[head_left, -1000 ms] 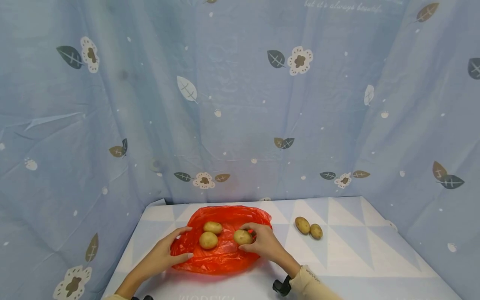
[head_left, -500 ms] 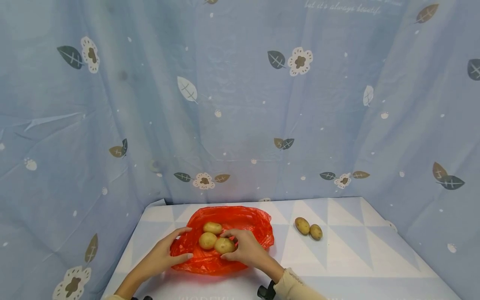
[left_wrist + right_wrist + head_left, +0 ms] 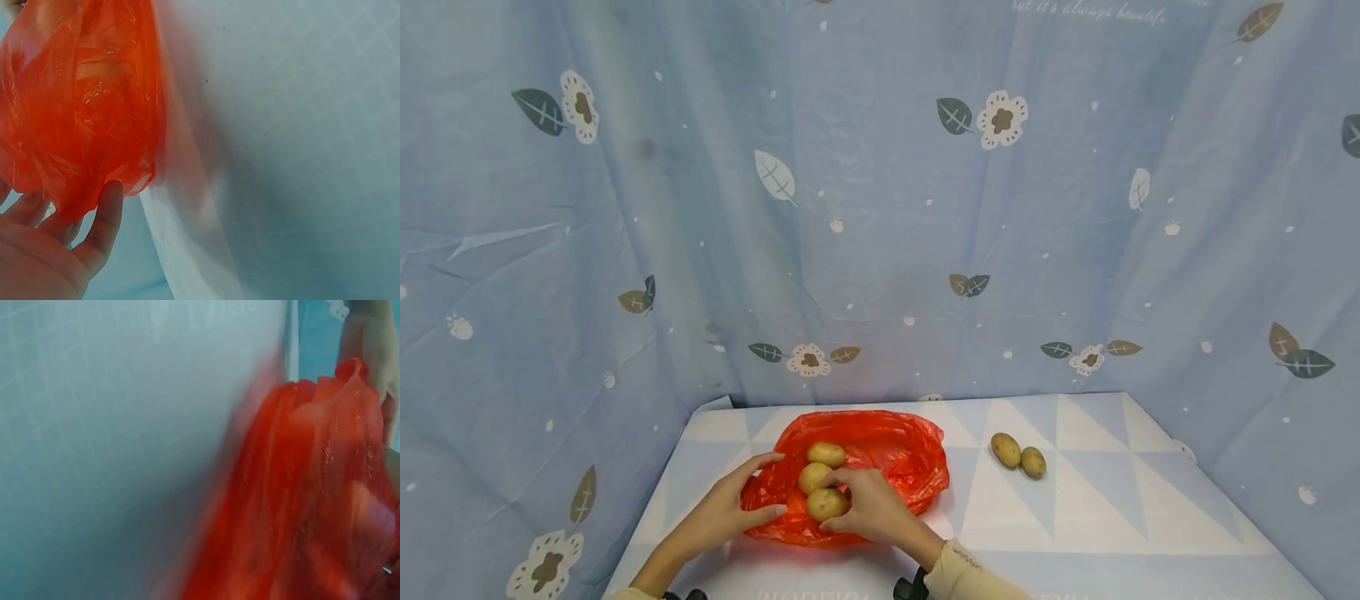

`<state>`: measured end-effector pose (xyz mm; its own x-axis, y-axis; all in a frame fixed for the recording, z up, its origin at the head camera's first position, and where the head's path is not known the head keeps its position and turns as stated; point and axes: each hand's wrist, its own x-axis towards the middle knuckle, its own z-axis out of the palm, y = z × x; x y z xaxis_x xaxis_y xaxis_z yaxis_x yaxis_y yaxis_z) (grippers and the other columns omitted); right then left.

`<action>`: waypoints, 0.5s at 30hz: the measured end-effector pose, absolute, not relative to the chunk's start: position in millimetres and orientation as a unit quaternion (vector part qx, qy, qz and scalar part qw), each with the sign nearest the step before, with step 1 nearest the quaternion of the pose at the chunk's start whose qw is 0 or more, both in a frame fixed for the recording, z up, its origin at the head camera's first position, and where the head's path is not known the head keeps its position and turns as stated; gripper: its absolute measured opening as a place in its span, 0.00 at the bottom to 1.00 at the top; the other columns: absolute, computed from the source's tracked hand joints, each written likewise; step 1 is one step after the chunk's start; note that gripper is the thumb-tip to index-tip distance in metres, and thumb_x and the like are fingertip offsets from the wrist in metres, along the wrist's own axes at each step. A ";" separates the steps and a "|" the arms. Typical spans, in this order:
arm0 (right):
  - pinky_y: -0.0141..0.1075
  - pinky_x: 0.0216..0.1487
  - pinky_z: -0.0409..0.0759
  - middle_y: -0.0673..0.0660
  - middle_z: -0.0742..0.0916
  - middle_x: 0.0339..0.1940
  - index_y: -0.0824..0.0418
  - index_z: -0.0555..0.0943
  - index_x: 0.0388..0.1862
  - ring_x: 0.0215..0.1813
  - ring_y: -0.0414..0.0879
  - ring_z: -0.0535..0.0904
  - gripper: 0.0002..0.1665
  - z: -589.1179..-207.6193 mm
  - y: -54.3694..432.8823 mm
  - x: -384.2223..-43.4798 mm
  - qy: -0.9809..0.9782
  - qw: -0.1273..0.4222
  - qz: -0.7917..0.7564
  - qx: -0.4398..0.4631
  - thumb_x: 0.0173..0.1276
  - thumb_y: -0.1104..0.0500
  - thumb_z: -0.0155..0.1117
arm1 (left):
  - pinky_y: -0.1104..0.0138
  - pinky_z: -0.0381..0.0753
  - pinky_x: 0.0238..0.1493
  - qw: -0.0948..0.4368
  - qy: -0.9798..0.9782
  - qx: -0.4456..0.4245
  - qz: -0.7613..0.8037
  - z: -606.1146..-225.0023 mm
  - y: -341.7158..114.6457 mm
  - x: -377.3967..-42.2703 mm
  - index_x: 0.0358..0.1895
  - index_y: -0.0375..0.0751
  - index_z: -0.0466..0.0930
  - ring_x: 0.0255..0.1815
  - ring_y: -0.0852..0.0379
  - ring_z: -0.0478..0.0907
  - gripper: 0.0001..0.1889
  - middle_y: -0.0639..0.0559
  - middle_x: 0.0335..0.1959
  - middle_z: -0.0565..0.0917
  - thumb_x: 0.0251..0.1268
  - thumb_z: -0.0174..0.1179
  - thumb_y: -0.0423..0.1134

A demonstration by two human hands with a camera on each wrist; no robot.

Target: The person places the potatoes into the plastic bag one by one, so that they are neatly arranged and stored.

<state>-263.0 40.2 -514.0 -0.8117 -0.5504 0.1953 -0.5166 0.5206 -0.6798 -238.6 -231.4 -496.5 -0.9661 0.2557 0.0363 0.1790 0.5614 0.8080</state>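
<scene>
A red plastic bag (image 3: 902, 454) lies spread open on the table. Its left side sits within the curve of my left hand (image 3: 726, 502), the thumb and fingers wide apart along its edge. In the left wrist view that thumb (image 3: 107, 215) touches the film. Over the bag's near part, my right hand (image 3: 876, 510) grips a potato (image 3: 825, 506) between thumb and fingers. Just beyond it, a second potato (image 3: 812, 477) and a third potato (image 3: 826, 453) rest inside the bag. Red film hides most of the right hand in the right wrist view.
Right of the bag, a larger potato (image 3: 1005, 450) and a smaller potato (image 3: 1033, 463) lie side by side. The table (image 3: 1120, 508) has a white and pale blue triangle-patterned cover. A blue printed curtain (image 3: 880, 250) stands behind and at both sides.
My right hand has carried its potato leftward and nearer to me, from the bag's right part to beside the other two inside. My left hand has stayed at the bag's left edge.
</scene>
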 end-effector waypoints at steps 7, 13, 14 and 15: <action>0.30 0.47 0.81 0.36 0.86 0.46 0.49 0.87 0.52 0.46 0.32 0.79 0.27 -517.7 31.6 -260.2 0.873 0.023 -0.376 -0.308 0.52 0.53 0.86 | 0.48 0.83 0.58 0.043 0.881 0.131 0.452 -496.5 -231.7 -238.3 0.74 0.52 0.68 0.66 0.40 0.74 0.39 0.41 0.71 0.72 0.60 0.76 0.50; 0.29 0.48 0.80 0.38 0.87 0.47 0.54 0.87 0.53 0.47 0.32 0.79 0.27 -518.6 27.3 -260.2 0.873 0.017 -0.375 -0.312 0.54 0.53 0.85 | 0.46 0.82 0.59 0.039 0.883 0.130 0.449 -495.8 -231.8 -238.3 0.73 0.52 0.69 0.66 0.40 0.73 0.39 0.42 0.70 0.72 0.59 0.76 0.50; 0.28 0.48 0.80 0.38 0.87 0.46 0.55 0.87 0.53 0.46 0.32 0.79 0.26 -518.7 26.8 -260.0 0.872 0.017 -0.377 -0.312 0.55 0.53 0.85 | 0.45 0.82 0.59 0.040 0.884 0.129 0.448 -495.6 -231.7 -238.2 0.74 0.52 0.69 0.66 0.40 0.73 0.39 0.42 0.71 0.72 0.59 0.76 0.50; 0.28 0.47 0.81 0.39 0.87 0.46 0.56 0.87 0.52 0.45 0.32 0.79 0.26 -519.0 26.3 -260.0 0.870 0.018 -0.381 -0.312 0.55 0.53 0.85 | 0.45 0.81 0.59 0.039 0.885 0.129 0.446 -495.4 -231.6 -238.0 0.74 0.52 0.69 0.67 0.39 0.73 0.39 0.42 0.71 0.73 0.59 0.76 0.50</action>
